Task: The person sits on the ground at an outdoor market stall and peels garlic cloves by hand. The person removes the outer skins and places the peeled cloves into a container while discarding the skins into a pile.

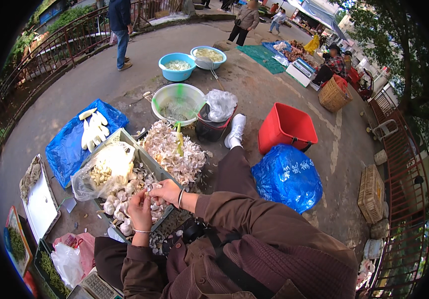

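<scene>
My left hand (140, 213) and my right hand (167, 192) meet over a green plastic crate (169, 213). Between their fingertips is a small garlic piece (147, 194), mostly hidden by the fingers. Whole garlic bulbs (115, 205) lie in the crate just beneath my hands. Behind them, in the same crate, a clear plastic bag (83, 183) holds peeled garlic cloves (100, 174). A large heap of papery garlic skins (162, 149) rises beside the crate, with a yellow-green stalk (179, 140) on top.
Ahead stand a white basin (157, 106) of water, two blue basins (177, 76) and a black bucket (208, 131). To the right are a red bin (268, 130) and a blue plastic bag (287, 175). Peeled white vegetables (94, 130) lie on blue plastic at left. A calculator-like keypad (96, 287) sits near my knee.
</scene>
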Available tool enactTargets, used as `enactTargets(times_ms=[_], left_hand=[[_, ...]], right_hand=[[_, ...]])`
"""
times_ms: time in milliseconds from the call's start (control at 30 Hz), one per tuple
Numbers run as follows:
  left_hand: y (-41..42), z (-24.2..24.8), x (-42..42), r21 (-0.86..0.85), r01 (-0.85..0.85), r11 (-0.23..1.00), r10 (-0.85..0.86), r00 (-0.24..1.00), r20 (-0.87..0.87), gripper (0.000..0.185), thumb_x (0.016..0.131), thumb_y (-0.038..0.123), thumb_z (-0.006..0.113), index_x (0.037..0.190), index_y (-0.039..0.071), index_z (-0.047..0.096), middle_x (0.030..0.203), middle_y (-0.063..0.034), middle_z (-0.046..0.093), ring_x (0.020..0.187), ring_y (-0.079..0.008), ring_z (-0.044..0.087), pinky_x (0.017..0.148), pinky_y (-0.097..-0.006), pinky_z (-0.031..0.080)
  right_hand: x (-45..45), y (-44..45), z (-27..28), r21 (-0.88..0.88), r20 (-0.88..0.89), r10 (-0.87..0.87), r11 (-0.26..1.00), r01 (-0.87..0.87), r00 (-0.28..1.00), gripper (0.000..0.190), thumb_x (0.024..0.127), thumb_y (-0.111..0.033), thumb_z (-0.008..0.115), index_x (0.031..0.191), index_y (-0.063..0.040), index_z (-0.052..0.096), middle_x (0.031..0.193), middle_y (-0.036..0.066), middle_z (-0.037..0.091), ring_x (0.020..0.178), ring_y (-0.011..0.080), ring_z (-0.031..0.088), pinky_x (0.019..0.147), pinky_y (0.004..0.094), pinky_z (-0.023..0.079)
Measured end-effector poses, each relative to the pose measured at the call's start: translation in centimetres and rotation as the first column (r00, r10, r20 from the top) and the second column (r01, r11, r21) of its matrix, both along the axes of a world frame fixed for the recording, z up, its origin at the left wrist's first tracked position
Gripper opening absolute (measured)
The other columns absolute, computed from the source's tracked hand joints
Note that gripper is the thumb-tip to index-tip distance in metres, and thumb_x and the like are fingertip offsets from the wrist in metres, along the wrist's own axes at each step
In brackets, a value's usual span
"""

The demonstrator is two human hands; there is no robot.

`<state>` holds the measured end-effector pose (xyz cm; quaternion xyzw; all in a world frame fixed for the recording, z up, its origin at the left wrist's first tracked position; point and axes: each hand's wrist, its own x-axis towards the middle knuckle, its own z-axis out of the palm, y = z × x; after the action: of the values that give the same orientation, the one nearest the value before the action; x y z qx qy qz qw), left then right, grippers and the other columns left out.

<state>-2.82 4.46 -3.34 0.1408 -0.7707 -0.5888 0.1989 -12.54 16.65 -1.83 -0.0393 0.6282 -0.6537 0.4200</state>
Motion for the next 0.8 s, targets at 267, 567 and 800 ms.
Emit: enactTargets(times_ms=[267,567,800], left_hand=[[0.1,-0.1,0.0,0.144,0.07,0.987,-0.076,0.996,0.039,0.012,0.08,0.002,0.061,0.091,-0.002,0.06,0.073,-0.0029,0.061,0.062,-0.0074,0.053,0.055,-0.0224,0.044],[0.0,0.0,0.0,0.176,0.051,0.983,-0.063,0.996,0.063,0.01,0.078,0.0,0.063,0.087,-0.003,0.059,0.075,-0.0039,0.062,0.063,-0.0074,0.054,0.056,-0.0219,0.045],[0.1,0.0,0.1,0.21,0.063,0.976,-0.076,0.996,0.052,0.008,0.078,-0.001,0.063,0.085,-0.003,0.06,0.076,-0.0045,0.063,0.066,-0.008,0.056,0.059,-0.0213,0.046]], right_hand=[[0.1,0.2,0.7,0.067,-0.06,-0.008,0.998,0.012,0.998,0.026,0.076,-0.026,0.069,0.075,-0.001,0.06,0.058,0.003,0.058,0.043,0.0093,0.052,0.033,0.0205,0.033],[0.3,0.5,1.1,0.022,-0.018,-0.027,0.999,0.027,0.999,0.023,0.076,-0.021,0.07,0.081,-0.001,0.059,0.062,0.006,0.062,0.046,0.01,0.056,0.034,0.0195,0.034],[-0.1,1.0,1.2,0.066,-0.045,-0.009,0.998,0.012,0.999,0.026,0.073,-0.016,0.071,0.083,0.004,0.058,0.063,0.007,0.062,0.048,0.012,0.06,0.033,0.0199,0.036]])
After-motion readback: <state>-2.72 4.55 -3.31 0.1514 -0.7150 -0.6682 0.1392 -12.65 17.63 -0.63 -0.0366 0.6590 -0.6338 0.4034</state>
